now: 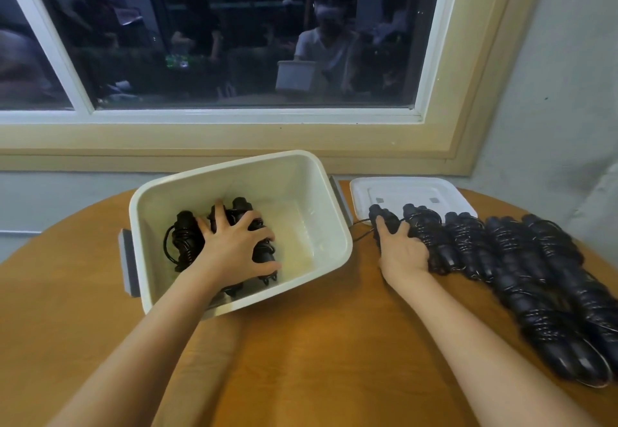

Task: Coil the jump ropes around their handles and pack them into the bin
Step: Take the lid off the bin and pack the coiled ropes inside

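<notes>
Op: Table (317, 343) nearest me, round, wood. L hand (234, 246) at 10 o'clock, down inside bin (234, 172), fingers spread flat on coiled ropes (185, 242) packed at bin's left side. Pressing, not clamped on anything.

Obs: R hand?

Op: R hand (401, 252) at 2 o'clock, curled round one coiled rope (384, 217), leftmost of row (541, 259) lying on table and running toward 4. I see thin loose cord trailing from it toward bin.

Obs: Lid?

Op: Lid (414, 189) flat at 1 o'clock, just beside bin's right wall. Row's far ends overlap lid's near edge. Window (234, 41) at 12, behind bin.
</notes>
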